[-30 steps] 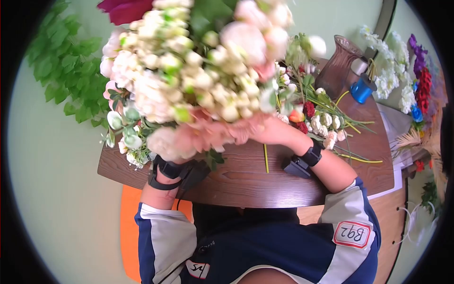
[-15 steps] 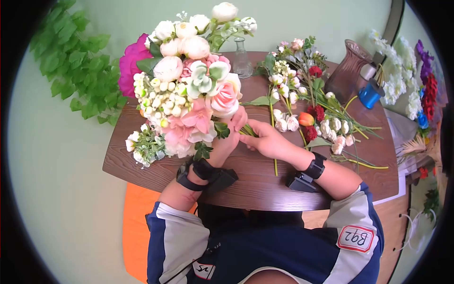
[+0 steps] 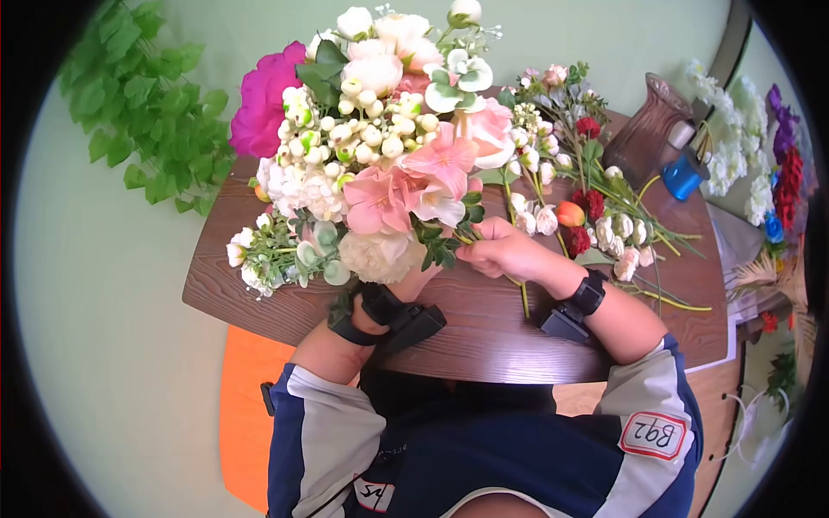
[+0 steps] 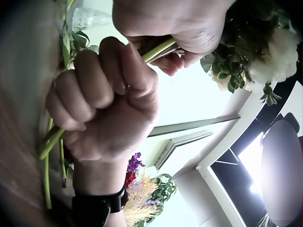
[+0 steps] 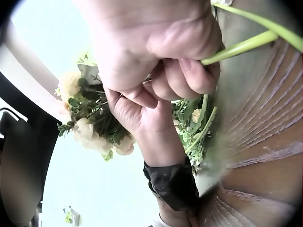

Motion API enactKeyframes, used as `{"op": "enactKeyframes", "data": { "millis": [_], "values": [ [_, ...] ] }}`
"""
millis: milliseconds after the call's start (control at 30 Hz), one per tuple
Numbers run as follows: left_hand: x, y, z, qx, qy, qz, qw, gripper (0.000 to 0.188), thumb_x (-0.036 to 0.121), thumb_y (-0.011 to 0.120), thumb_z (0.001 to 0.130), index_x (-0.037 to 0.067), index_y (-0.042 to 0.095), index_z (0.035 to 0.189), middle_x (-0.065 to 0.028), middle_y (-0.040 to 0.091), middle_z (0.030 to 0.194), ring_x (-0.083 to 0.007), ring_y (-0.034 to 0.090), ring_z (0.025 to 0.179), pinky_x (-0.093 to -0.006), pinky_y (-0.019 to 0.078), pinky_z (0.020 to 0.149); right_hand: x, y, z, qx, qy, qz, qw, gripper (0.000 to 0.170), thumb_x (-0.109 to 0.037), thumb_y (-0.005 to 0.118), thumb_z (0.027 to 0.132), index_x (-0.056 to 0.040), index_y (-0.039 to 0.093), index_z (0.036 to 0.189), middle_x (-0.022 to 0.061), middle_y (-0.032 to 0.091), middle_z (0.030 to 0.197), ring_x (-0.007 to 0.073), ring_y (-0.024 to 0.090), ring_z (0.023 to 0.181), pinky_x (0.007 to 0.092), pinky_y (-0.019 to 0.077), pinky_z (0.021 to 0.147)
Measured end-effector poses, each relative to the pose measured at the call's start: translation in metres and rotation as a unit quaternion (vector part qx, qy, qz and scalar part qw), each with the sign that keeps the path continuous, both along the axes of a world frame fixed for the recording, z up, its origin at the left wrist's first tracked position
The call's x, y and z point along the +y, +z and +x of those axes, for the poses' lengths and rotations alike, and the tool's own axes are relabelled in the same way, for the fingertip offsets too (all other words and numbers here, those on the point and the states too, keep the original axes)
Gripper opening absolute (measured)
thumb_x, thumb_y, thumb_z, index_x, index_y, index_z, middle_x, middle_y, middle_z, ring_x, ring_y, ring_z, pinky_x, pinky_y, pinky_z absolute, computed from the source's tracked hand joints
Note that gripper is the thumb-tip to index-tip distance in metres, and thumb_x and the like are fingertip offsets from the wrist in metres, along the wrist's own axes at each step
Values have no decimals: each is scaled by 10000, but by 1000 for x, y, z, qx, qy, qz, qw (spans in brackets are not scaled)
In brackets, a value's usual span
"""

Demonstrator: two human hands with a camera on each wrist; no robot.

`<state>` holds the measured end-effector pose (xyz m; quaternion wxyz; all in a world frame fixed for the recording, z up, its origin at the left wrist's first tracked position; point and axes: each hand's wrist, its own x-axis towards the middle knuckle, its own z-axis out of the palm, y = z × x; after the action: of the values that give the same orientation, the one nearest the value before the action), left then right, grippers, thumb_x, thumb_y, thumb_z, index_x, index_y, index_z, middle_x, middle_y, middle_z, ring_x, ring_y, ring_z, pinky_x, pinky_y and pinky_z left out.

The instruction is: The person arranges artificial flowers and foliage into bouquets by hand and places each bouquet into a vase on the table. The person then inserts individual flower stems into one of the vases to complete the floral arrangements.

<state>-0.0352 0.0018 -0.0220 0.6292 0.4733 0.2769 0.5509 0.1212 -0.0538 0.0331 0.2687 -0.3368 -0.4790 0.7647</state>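
A dark brown wood-grain worktop (image 3: 484, 345) carries the loose materials. The largest item, a full bouquet of white, cream, pink and magenta artificial flowers (image 3: 380, 142), is held above the worktop, over its left half. A spread of loose white, red and pink artificial flowers on green stems (image 3: 604, 231) lies along the right half, some stems reaching towards the right edge. A purplish, translucent fluted vase (image 3: 643, 129) stands near the far right corner. A small cluster of white artificial blooms with green leaves (image 3: 263, 255) lies near the left edge.

Left hand (image 4: 175, 23): fingers curled round the bouquet's stems just under the flower heads. Right hand (image 3: 505, 250): fingers closed in a fist round the stems, just beside the left; green stem ends project beyond it.

A shiny blue cylindrical spool (image 3: 682, 177) sits near the right edge, just beside the vase. An orange tulip-shaped bloom (image 3: 569, 214) lies among the loose flowers.
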Motion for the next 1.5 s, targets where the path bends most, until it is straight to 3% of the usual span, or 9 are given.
{"op": "enactKeyframes", "data": {
  "millis": [200,533,600,633,833,1167,1267,1333,1500],
  "values": [
    [2,-19,-16,-57,-64,-32,996,254,229,558,861,100,419,692,21,379,559,-84,370,472,-215,287,469,-1,-5,6,162,90,-78,980,297,-74,500,868,-122,391,597,-70,292,495,19,226,400,198,144,366],
    [12,-30,-20,-156,-143,-109,971,276,275,594,802,131,407,658,52,335,494,-69,311,401,-222,238,449,-4,-10,4,159,129,-95,974,287,-97,497,880,-90,420,604,-66,306,499,20,229,399,192,149,364],
    [-17,50,-1,-191,-356,30,914,328,306,622,757,157,376,598,54,338,483,-70,315,403,-226,238,450,-6,-6,4,128,120,-85,981,291,-102,520,874,-93,429,598,-66,323,498,18,236,397,189,149,366],
    [1,51,6,-215,-496,170,824,372,308,660,699,171,350,546,49,352,473,-73,311,398,-225,236,453,-6,-5,4,127,120,-85,981,291,-102,520,874,-93,429,598,-66,323,498,18,236,397,189,149,366],
    [6,42,2,-217,-452,140,854,357,291,641,724,164,353,556,51,340,460,-76,303,384,-229,228,440,-13,7,1,-4,103,-2,995,87,-159,588,857,-119,524,813,-92,339,493,15,261,386,191,167,366],
    [0,45,-5,-207,-352,66,910,333,259,604,773,151,358,576,55,317,434,-81,288,355,-236,212,415,-6,-5,2,-90,94,-82,988,456,-257,642,825,-157,331,506,-61,332,454,34,251,344,211,162,328],
    [0,58,3,-277,-394,84,872,310,247,549,828,149,360,603,61,294,427,-71,272,339,-235,193,401,-6,-3,-1,-103,48,-90,989,438,-260,643,824,-153,343,524,-58,334,455,34,253,343,207,162,327],
    [0,60,-3,-241,-322,76,912,316,259,538,835,150,356,601,67,275,429,-67,244,339,-233,181,403,-6,-2,-1,-96,40,-87,991,403,-255,643,825,-145,356,564,-56,332,462,35,252,347,206,160,330],
    [13,59,-13,-251,-290,92,919,269,223,490,841,151,359,618,70,238,447,-57,209,357,-228,173,411,-5,-6,-1,-52,6,-105,993,357,-226,624,842,-138,358,621,-60,316,480,36,242,372,206,164,339]
  ]
}}
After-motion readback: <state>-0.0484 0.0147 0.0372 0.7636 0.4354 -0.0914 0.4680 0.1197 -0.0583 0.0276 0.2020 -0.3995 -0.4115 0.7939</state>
